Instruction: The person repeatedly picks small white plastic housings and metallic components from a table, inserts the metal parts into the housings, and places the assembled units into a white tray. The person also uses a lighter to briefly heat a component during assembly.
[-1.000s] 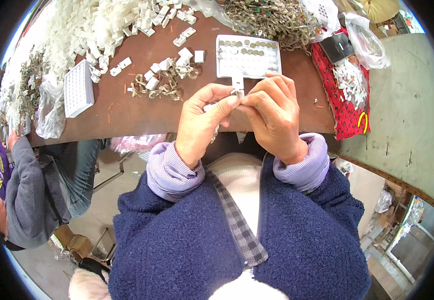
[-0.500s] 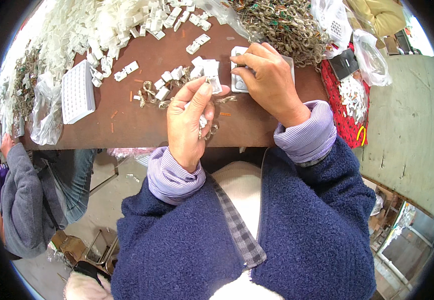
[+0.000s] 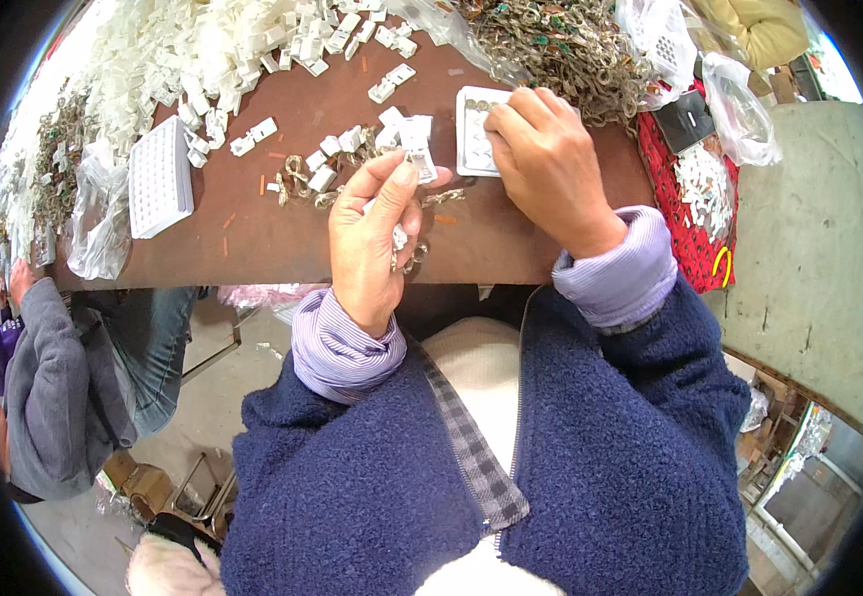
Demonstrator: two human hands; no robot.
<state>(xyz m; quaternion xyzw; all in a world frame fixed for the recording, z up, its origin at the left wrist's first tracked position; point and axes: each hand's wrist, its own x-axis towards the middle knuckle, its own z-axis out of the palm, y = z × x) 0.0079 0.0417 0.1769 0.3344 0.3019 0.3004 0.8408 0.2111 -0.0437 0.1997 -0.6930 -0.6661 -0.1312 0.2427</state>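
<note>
My left hand [image 3: 367, 233] pinches a small white plastic case [image 3: 422, 167] between thumb and fingers. More white pieces and a bit of grey-brown cord show at its curled lower fingers. My right hand [image 3: 555, 169] is over a white tray [image 3: 462, 134] with round pockets, its fingers curled and pressed together. Small round metallic discs [image 3: 481, 105] sit in the tray's far row. Whatever the right fingertips hold, if anything, is hidden. Just beyond my left hand lie white cases [image 3: 328, 149] with twisted cords [image 3: 295, 184] on the brown table [image 3: 252, 243].
A large heap of white cases [image 3: 193, 50] covers the far left. A pile of cords [image 3: 560, 50] lies at the far right. Stacked white trays [image 3: 160, 179] stand at left beside a clear bag [image 3: 99, 214]. A red cloth [image 3: 700, 214] holds white bits. Another person's sleeve [image 3: 49, 377] shows at left.
My right hand has moved a little right and toward me over the tray, uncovering more of its pockets and discs. My left hand keeps its pinch on the white case, nearly still.
</note>
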